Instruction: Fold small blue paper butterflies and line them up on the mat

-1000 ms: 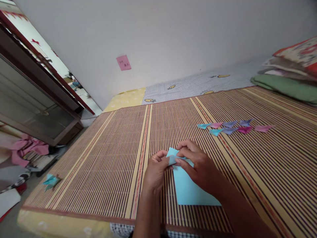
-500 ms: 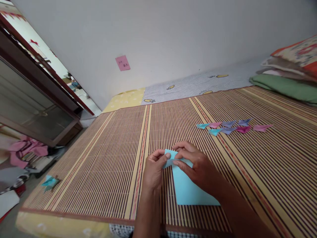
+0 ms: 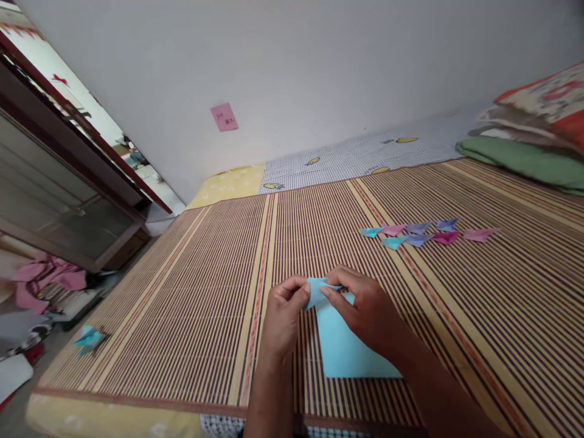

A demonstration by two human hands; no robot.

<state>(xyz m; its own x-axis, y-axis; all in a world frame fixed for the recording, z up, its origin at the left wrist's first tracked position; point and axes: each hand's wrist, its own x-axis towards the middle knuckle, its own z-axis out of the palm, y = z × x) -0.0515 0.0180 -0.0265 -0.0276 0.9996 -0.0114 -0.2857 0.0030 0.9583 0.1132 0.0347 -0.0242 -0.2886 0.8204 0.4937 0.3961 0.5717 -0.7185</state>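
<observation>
Between my two hands is a small folded piece of light blue paper (image 3: 316,292), held just above the mat. My left hand (image 3: 285,313) pinches its left edge between thumb and fingers. The thumb and fingertips of my right hand (image 3: 365,307) are closed on its right side, where a fold shows. Beneath them lies a larger light blue sheet (image 3: 353,353), flat on the striped mat and partly covered by my right hand and forearm.
Several small folded paper pieces (image 3: 417,239) in blue, purple and pink lie in two rows on the striped mat (image 3: 205,304). A crumpled-looking teal paper piece (image 3: 89,339) lies near the left edge. Folded bedding (image 3: 524,159) is stacked at the far right, against the wall.
My right fingers have shifted on the small paper, and its fold looks different: a broader flat face now shows between my hands. The larger sheet stays put.
</observation>
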